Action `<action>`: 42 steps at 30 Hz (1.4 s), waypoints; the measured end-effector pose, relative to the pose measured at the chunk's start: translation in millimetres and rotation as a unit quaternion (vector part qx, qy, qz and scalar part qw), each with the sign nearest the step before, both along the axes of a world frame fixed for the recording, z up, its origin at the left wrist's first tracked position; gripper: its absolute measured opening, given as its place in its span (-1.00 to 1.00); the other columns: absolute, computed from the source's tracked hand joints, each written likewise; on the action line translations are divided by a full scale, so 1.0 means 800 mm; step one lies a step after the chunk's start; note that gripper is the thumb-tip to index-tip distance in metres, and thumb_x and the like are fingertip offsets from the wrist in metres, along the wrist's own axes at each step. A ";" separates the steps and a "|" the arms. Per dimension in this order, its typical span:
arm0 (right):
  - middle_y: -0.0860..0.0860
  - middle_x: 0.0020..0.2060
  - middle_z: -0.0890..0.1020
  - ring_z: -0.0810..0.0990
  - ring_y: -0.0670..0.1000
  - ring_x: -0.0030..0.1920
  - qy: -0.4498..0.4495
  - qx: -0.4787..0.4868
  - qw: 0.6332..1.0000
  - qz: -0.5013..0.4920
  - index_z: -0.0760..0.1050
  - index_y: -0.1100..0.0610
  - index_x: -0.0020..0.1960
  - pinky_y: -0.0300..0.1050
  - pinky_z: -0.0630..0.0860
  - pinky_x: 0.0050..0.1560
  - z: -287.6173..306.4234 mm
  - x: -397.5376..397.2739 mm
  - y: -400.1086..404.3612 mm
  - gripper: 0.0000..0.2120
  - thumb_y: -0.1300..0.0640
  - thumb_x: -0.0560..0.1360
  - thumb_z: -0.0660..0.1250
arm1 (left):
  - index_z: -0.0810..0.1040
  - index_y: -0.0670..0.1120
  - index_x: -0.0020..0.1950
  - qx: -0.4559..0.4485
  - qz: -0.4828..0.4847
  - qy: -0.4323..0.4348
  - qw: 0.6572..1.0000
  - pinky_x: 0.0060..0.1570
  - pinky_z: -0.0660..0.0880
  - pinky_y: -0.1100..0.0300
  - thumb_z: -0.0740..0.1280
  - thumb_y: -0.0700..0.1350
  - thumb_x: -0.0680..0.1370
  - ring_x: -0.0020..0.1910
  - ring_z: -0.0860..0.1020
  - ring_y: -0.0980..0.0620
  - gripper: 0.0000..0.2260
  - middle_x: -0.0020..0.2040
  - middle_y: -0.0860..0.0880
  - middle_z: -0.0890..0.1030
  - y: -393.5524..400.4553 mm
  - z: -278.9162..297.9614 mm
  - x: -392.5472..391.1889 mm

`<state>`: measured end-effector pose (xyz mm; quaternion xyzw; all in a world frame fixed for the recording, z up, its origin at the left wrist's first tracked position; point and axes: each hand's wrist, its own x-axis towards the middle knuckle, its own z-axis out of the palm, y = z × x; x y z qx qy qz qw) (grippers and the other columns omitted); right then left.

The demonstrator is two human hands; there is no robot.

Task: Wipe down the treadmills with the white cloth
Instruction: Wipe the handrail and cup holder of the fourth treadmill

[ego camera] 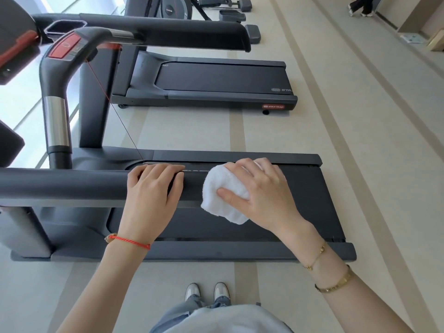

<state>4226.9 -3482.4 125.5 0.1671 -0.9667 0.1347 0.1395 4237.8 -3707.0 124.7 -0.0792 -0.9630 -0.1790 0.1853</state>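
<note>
White cloth on the near handrail

Head view: white cloth (224, 193), bunched, lies at centre frame on the near treadmill's handrail (72, 186), which runs left to right. The right hand (258, 192) grips the cloth, thumb pressed on it. The left hand (153, 188) lies just left, fingers draped over the rail. Unwiped rail probably extends leftward.
</note>
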 end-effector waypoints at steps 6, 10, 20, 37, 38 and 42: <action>-0.10 0.13 0.58 0.50 0.09 0.09 0.019 0.062 0.997 0.047 0.47 -0.03 0.29 0.05 0.38 0.10 0.006 -0.006 -0.034 -0.46 -0.35 0.56 0.02 | 0.63 -0.08 0.08 -0.003 -0.006 -0.013 1.000 0.24 0.31 0.01 0.16 -0.10 0.63 0.05 0.59 -0.05 -0.75 0.04 0.03 0.66 -0.003 0.000 -0.003; -0.16 0.21 0.51 0.43 0.01 0.18 0.002 -0.026 0.999 0.032 0.43 -0.10 0.35 0.01 0.36 0.20 -0.007 0.008 0.008 -0.47 -0.37 0.52 0.14 | 0.63 -0.07 0.09 -0.001 -0.007 -0.005 1.000 0.24 0.32 0.00 0.16 -0.08 0.64 0.05 0.59 -0.03 -0.75 0.03 0.05 0.66 -0.005 0.000 -0.002; -0.22 -0.14 0.55 0.44 -0.05 -0.06 -0.157 -0.052 0.985 -0.043 0.52 -0.20 -0.01 -0.12 0.33 -0.12 0.015 -0.028 -0.004 -0.53 -0.46 0.42 0.01 | 0.63 -0.04 0.08 -0.015 0.004 0.004 1.000 0.25 0.30 0.00 0.13 -0.08 0.64 0.03 0.59 0.00 -0.73 -0.01 0.07 0.66 -0.001 -0.004 -0.005; -0.35 0.16 0.47 0.41 -0.19 0.22 -0.103 -0.345 0.929 -0.084 0.39 -0.32 0.23 -0.19 0.37 0.20 -0.035 0.020 0.027 -0.65 -0.35 0.47 0.19 | 0.64 -0.04 0.05 -0.002 -0.041 0.001 0.999 0.18 0.34 0.04 0.14 -0.09 0.64 -0.02 0.60 -0.02 -0.74 -0.04 0.07 0.67 0.036 -0.001 -0.010; -0.35 0.11 0.50 0.45 -0.20 0.20 -0.134 -0.356 0.921 -0.080 0.42 -0.34 0.17 -0.16 0.41 0.17 -0.033 0.014 0.033 -0.70 -0.34 0.47 0.19 | 0.64 -0.04 0.04 -0.003 -0.038 0.003 0.999 0.19 0.34 0.05 0.14 -0.09 0.64 -0.03 0.60 -0.01 -0.74 -0.04 0.08 0.67 0.037 -0.002 -0.010; -0.27 -0.16 0.62 0.59 -0.23 -0.12 -0.310 -0.428 0.848 -0.048 0.57 -0.22 -0.08 -0.21 0.45 -0.08 -0.017 -0.011 0.056 -0.75 -0.31 0.49 0.20 | 0.63 -0.03 0.04 -0.012 -0.031 0.006 0.999 0.16 0.34 0.06 0.13 -0.09 0.65 -0.09 0.59 -0.02 -0.74 -0.08 0.06 0.66 0.039 -0.004 -0.010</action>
